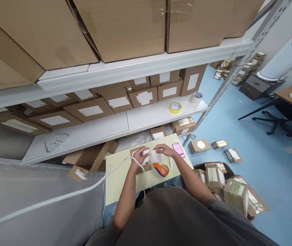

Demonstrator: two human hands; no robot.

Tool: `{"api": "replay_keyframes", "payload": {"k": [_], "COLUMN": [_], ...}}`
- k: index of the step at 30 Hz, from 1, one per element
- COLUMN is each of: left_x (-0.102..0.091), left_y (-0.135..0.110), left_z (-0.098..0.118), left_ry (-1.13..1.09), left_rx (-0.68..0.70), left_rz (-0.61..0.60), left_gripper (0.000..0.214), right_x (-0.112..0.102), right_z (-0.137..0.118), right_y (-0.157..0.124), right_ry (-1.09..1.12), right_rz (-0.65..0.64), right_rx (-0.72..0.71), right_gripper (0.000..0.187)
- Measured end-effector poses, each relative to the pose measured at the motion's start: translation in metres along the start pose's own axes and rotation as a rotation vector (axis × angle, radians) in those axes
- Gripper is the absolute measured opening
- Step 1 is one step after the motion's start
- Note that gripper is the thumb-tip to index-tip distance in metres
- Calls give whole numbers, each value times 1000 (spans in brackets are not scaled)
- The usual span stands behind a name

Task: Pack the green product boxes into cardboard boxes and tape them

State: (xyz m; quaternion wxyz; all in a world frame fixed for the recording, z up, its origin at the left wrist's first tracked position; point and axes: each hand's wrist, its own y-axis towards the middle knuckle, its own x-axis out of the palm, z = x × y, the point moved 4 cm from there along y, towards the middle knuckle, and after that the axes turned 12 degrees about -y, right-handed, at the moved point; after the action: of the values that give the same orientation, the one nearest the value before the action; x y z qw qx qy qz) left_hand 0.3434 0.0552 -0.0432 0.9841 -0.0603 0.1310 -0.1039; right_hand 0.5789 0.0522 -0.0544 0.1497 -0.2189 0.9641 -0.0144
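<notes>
Above the small cream table (120,184), my left hand (140,158) pinches one end of a white paper label (156,156). The label's other end is between the fingers of my right hand (164,150). Under my left hand lies a small cardboard box (147,166), partly covered by the hand and the label. An orange and blue tape dispenser (161,169) lies just below the label. To its right is a thin white stick-like item (171,163). Beyond my right wrist rests a phone (178,150) with a pink screen.
A white cable (84,189) runs across the left and over my left forearm. The shelf (146,118) ahead holds labelled boxes, a yellow tape roll (175,108) and a pale tape roll (196,97). Taped parcels (235,191) fill a container at right; others sit on the blue floor.
</notes>
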Motion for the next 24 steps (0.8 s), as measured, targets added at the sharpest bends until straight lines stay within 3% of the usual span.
{"api": "replay_keyframes", "payload": {"k": [4,7,11,15,17,20,22,24], "left_x": [-38,-52,-47,-53,-63,-69,-57,-35], "left_y": [-6,-13,-22,-28,-31,-35,-35,-32], "left_z": [7,21,36,35,32,35,39,39], "left_ry": [13,7,-146,-225,-139,180,364,416], "left_rx": [-40,-31,14,39,74,202,290,323], "left_rz": [238,178,-54,-103,-69,38,31,-92], "left_gripper": [38,44,62,71,68,64,63,54], "right_x": [-22,-26,2,23,25,23,25,29], "right_z": [15,12,-8,-23,-25,-27,-28,-29], "right_y": [-12,-18,-8,6,8,6,4,4], "right_ry": [-169,-324,-339,-212,-139,-83,-82,-85], "right_rz": [306,475,283,24,-43,-85,-117,-148], "right_rx": [140,139,-56,-92,-56,-40,-40,-40], "right_gripper": [27,53,57,39,42,45,44,44]}}
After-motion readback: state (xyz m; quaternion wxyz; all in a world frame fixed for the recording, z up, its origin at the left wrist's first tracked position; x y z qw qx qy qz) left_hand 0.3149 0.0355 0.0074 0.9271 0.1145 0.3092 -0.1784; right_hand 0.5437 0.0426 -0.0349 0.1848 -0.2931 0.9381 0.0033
